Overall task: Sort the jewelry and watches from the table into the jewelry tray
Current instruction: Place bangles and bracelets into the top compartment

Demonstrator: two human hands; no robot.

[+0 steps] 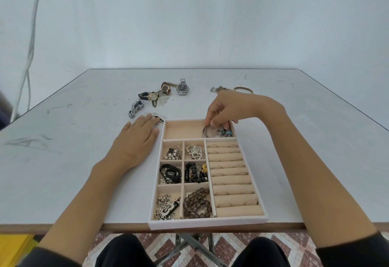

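Note:
A beige jewelry tray [207,219] stands at the table's near edge, with small compartments of necklaces and beads on its left and ring rolls on its right. My right hand [226,107] reaches into the long top compartment and pinches thin silver bangles [207,131] beside blue-stone pieces [227,133]. My left hand [139,138] lies flat on the table left of the tray, fingertips on a small dark piece [159,118]. Several watches [182,87] and a steel band [135,109] lie farther back.
A chain [219,88] and a brown bangle [243,88] lie behind my right hand. Small silver bits [165,101] are scattered near the watches. The white table [63,161] ends at a wall; a cable [31,41] hangs at left. Tiled floor lies below.

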